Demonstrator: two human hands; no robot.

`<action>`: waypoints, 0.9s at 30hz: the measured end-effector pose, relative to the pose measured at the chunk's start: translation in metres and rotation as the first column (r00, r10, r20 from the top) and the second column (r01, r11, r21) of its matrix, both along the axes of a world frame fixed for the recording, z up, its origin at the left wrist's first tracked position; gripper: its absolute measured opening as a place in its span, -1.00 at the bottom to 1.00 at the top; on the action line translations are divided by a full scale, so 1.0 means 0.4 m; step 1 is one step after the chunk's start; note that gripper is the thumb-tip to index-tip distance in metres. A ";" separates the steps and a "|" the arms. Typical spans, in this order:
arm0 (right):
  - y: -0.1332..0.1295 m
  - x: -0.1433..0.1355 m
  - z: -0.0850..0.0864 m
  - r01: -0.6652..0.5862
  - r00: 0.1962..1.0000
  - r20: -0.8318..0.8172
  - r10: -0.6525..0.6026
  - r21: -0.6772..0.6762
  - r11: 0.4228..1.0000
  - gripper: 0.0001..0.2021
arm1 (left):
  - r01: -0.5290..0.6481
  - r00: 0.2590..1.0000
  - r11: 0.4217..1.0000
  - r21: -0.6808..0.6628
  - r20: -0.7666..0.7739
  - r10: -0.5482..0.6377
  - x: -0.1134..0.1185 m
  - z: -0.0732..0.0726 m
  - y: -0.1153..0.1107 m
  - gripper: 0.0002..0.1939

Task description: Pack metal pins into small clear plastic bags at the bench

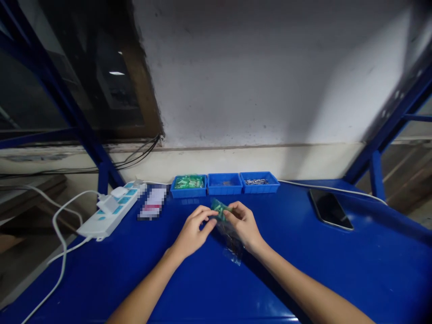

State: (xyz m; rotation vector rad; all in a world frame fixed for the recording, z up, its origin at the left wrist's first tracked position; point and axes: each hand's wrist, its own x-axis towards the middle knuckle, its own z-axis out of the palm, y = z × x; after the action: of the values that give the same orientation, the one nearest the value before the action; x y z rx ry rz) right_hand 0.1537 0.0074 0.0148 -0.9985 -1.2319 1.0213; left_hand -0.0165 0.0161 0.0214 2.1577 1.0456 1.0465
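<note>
Over the middle of the table, a small clear plastic bag (232, 244) with green pieces (220, 208) showing at its upper end is between my hands. My right hand (245, 226) pinches the upper right side of the bag between thumb and fingers. From the other side, my left hand (193, 231) has its thumb and fingertips close together at the bag's upper left edge. The bag's lower part hangs loose, tilted down to the right. Glare and dark reflections hide what else it holds.
Along the wall stand three blue trays: one with green packets (189, 182), a middle tray (224, 191) with a few small bits, and one with metal pieces (256, 182). A power strip (108, 213) and blurred-out phone-like item (153, 202) lie left, a black phone (331, 210) right.
</note>
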 end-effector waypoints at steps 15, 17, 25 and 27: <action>-0.011 -0.001 0.016 -0.086 0.898 0.438 0.046 0.072 0.994 -0.73 | -0.176 0.972 0.984 0.010 0.158 0.173 -0.007 -0.032 0.022 -0.82; -0.011 -0.008 0.021 -0.123 0.968 0.209 0.139 -0.091 0.988 -0.62 | -0.115 0.991 0.987 0.110 0.075 0.107 -0.007 -0.025 0.010 -0.83; -0.001 0.013 0.010 0.022 0.902 0.413 -0.123 0.240 0.970 -0.79 | 0.070 0.961 0.918 -0.391 0.273 0.043 0.007 -0.001 -0.002 -0.59; -0.001 0.017 -0.003 -0.018 0.833 0.521 -0.188 0.365 0.931 -0.74 | 0.154 0.906 0.808 -0.569 0.407 0.114 0.006 -0.003 0.007 -0.43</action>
State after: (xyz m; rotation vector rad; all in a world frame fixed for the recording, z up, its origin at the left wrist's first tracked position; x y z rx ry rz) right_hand 0.1606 0.0068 0.0138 -1.0790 -1.7533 0.4063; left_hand -0.0139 0.0188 0.0201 1.3529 0.9655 0.9549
